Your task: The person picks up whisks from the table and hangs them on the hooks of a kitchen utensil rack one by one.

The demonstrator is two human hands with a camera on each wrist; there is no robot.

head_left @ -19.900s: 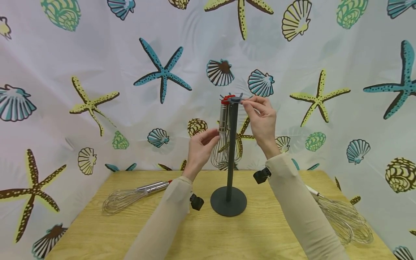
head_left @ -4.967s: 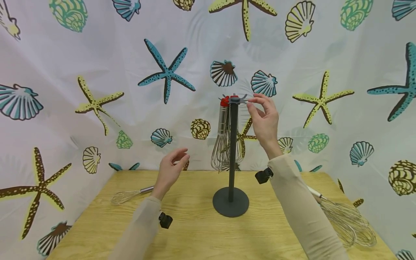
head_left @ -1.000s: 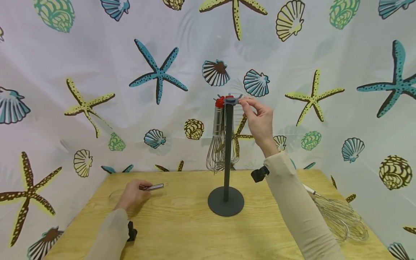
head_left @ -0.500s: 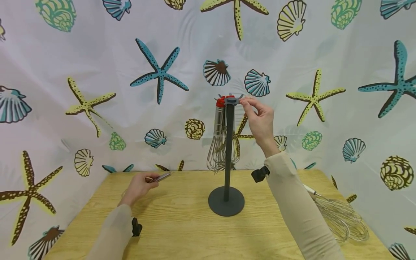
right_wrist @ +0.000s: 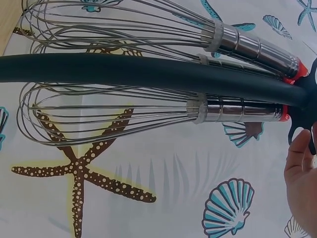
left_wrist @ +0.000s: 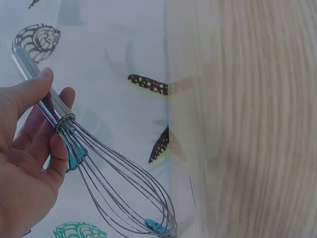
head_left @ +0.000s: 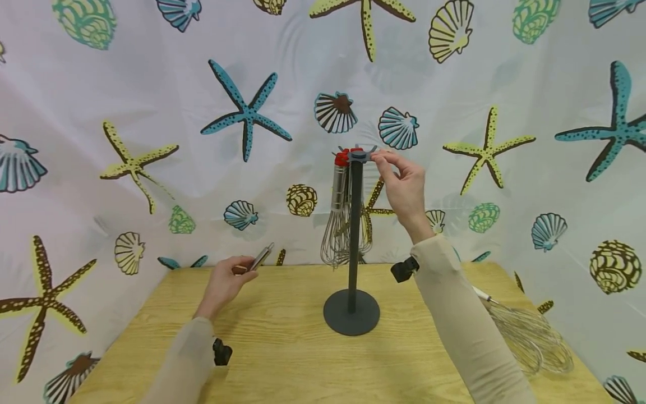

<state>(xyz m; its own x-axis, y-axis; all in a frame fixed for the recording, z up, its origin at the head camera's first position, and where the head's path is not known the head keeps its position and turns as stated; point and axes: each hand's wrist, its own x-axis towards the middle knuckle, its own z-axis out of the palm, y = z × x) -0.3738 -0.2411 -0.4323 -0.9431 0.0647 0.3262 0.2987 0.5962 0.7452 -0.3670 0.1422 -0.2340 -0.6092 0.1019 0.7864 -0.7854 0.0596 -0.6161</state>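
Note:
My left hand (head_left: 224, 283) holds a small metal whisk (head_left: 261, 256) by its handle, above the table's back left. In the left wrist view, thumb and fingers grip the steel handle and the wire loops (left_wrist: 119, 173) point down to the right. At the top of a dark stand (head_left: 355, 235), my right hand (head_left: 406, 188) pinches an arm of the hooked top (head_left: 360, 156). Several red-tipped whisks (head_left: 338, 191) hang from the stand's left and back. The right wrist view shows these whisks (right_wrist: 242, 106) beside the pole (right_wrist: 148, 72), partly overlapping.
White-handled whisks with large wire loops (head_left: 530, 336) lie on the wooden table (head_left: 282, 359) at the right, partly behind my right sleeve. The stand's round base (head_left: 351, 312) rests mid-table. A patterned curtain (head_left: 282, 33) closes off the back and sides.
A red-tipped whisk from the left of the table is now gone from there. My left hand has picked up the small whisk, lifting it rightward and tilting its handle up. Right hand stays at the top.

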